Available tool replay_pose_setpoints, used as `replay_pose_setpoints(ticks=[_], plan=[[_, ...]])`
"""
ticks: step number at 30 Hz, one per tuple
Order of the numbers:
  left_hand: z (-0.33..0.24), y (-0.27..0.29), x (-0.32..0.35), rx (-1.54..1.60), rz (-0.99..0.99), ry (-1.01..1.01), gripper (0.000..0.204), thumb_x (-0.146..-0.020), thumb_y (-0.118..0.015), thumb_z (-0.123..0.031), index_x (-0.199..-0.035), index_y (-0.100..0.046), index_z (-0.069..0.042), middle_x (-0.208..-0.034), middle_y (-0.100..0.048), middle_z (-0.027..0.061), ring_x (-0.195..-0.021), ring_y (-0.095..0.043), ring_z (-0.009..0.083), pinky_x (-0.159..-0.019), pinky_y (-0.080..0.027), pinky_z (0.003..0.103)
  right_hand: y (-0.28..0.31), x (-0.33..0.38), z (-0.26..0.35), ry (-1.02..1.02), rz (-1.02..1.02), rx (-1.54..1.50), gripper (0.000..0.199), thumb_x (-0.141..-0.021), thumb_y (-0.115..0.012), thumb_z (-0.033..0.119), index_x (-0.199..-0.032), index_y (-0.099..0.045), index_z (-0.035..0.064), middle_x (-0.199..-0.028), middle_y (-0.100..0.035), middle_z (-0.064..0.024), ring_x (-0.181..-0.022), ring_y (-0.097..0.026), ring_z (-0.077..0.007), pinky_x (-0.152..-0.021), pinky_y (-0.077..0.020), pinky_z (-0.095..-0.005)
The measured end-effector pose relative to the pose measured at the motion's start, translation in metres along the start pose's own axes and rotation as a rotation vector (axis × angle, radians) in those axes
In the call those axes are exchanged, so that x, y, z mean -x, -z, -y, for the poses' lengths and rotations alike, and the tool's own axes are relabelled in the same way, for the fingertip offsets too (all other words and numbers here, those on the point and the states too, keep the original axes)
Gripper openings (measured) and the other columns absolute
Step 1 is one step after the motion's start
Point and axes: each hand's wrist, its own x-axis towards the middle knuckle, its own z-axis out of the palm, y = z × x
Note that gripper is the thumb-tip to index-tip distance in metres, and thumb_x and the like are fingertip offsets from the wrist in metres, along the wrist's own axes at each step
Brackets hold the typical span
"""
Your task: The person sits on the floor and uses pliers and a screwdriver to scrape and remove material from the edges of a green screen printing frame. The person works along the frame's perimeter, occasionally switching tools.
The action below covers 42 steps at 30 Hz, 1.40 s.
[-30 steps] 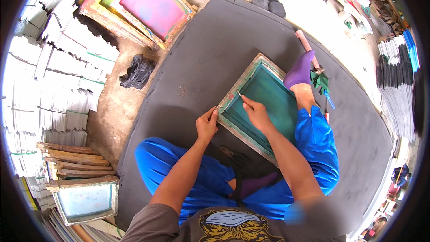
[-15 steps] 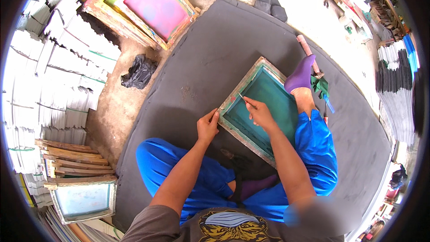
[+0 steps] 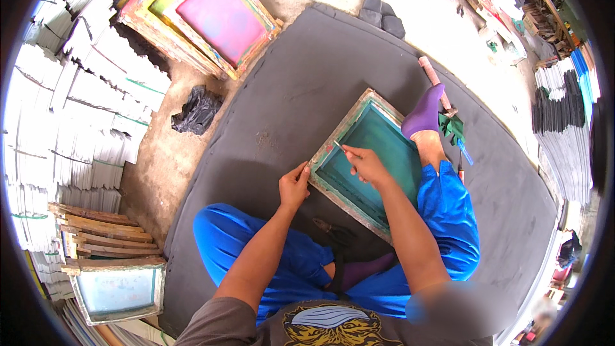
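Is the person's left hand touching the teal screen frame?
Touching. The head view shows the left hand with fingers resting on the near corner of the wooden screen frame, no gap visible.

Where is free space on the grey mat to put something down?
The mat is bare between the frame and the shoes, and on the far right beyond the right knee. It is crowded near the purple-socked foot, where tools lie.
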Motion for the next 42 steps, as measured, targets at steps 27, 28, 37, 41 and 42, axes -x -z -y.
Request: replay_pose_setpoints(ticks=[27, 28, 37, 41, 42], plan=[[-0.005, 0.0, 0.002, -0.03, 0.023, -0.029, 0.038, -0.103, -0.066, -0.029, -0.13, -0.072, -0.003, -0.07, -0.06, 0.002, -0.049, -0.056, 0.0093, -0.044, -0.048, 0.027, -0.028, 0.006, 0.055, 0.066, -0.279, 0.748, 0.041, -0.098, -0.05, 0.014, -0.136, -0.065, 0.0102, -0.107, -0.074, -0.0224, -0.101, -0.072, -0.0436, -0.086, -0.0569, -0.055], [-0.005, 0.001, 0.002, -0.039, 0.012, -0.031, 0.038, -0.103, -0.066, -0.029, -0.13, -0.072, -0.003, -0.07, -0.06, 0.002, -0.049, -0.056, 0.0093, -0.044, -0.048, 0.027, -0.021, 0.002, 0.041, 0.123, -0.27, 0.627, 0.04, -0.099, -0.05, 0.014, -0.135, -0.066, 0.0091, -0.108, -0.074, -0.023, -0.102, -0.071, -0.0442, -0.088, -0.0563, -0.0547], [0.0, -0.003, 0.0, -0.03, 0.005, -0.031, 0.038, -0.102, -0.067, -0.03, -0.128, -0.072, -0.002, -0.07, -0.065, 0.0037, -0.047, -0.057, 0.0095, -0.045, -0.048, 0.027, -0.014, -0.008, -0.013, 0.218, -0.235, 0.084, 0.04, -0.105, -0.055, 0.021, -0.144, -0.061, 0.0169, -0.111, -0.073, -0.0254, -0.101, -0.071, -0.0421, -0.09, -0.055, -0.0487], [0.006, 0.004, -0.002, -0.026, -0.005, -0.028, 0.038, -0.103, -0.066, -0.03, -0.129, -0.072, -0.003, -0.068, -0.061, 0.0018, -0.047, -0.056, 0.0095, -0.044, -0.047, 0.027, -0.023, 0.006, 0.004, 0.184, -0.278, 0.491, 0.047, -0.104, -0.059, 0.021, -0.15, -0.056, 0.0167, -0.1, -0.076, -0.02, -0.093, -0.074, -0.0338, -0.081, -0.0546, -0.0496], [0.007, 0.005, -0.001, -0.014, -0.004, -0.021, 0.038, -0.103, -0.066, -0.029, -0.13, -0.072, -0.003, -0.068, -0.06, 0.0014, -0.046, -0.056, 0.0096, -0.044, -0.047, 0.026, -0.025, 0.015, 0.014, 0.126, -0.307, 0.641, 0.048, -0.103, -0.06, 0.02, -0.151, -0.055, 0.0165, -0.098, -0.076, -0.019, -0.092, -0.074, -0.0323, -0.08, -0.0541, -0.0501]])
